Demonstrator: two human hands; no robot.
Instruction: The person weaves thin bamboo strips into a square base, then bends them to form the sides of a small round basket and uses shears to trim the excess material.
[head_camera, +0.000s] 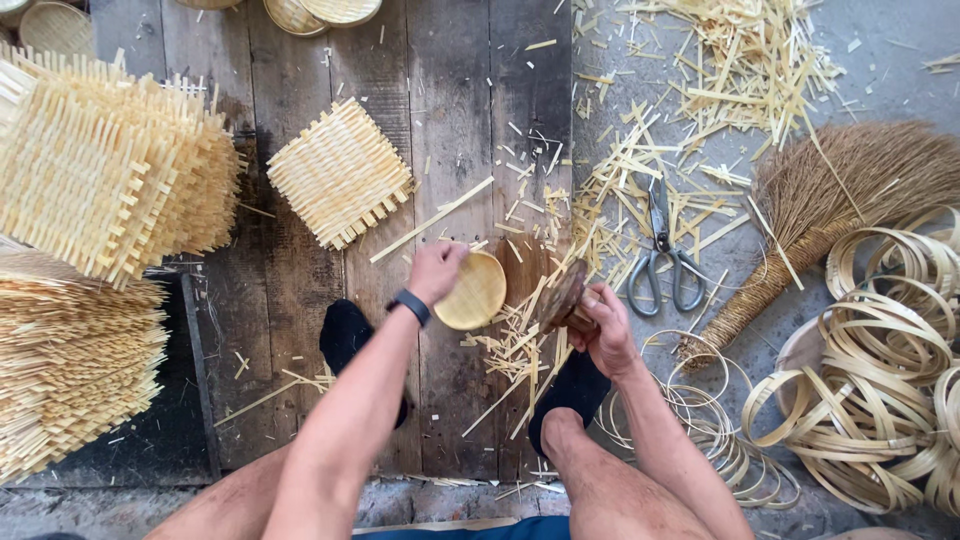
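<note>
Two hands | left hand (437, 270) on round woven dish (473, 291) | pale, shallow

Dark, weathered wooden boards (450, 120) carried most of the things, and a grey concrete floor (880, 70) ran beside them on the right. One square woven bamboo mat (340, 172) lay alone on the boards. Well apart to its left stood a tall stack of woven mats (105, 165), with a pile of bamboo strips (70, 370) below it. A long bamboo strip (432, 220) lay slantwise near the single mat. Cut bamboo scraps (700, 70) littered the concrete, and scissors (660, 255) lay among them. A straw broom (830, 210) rested beside the scissors, near a heap of coiled bamboo hoops (880, 390). Thin rings (720, 440) lay just left of that heap.
</note>
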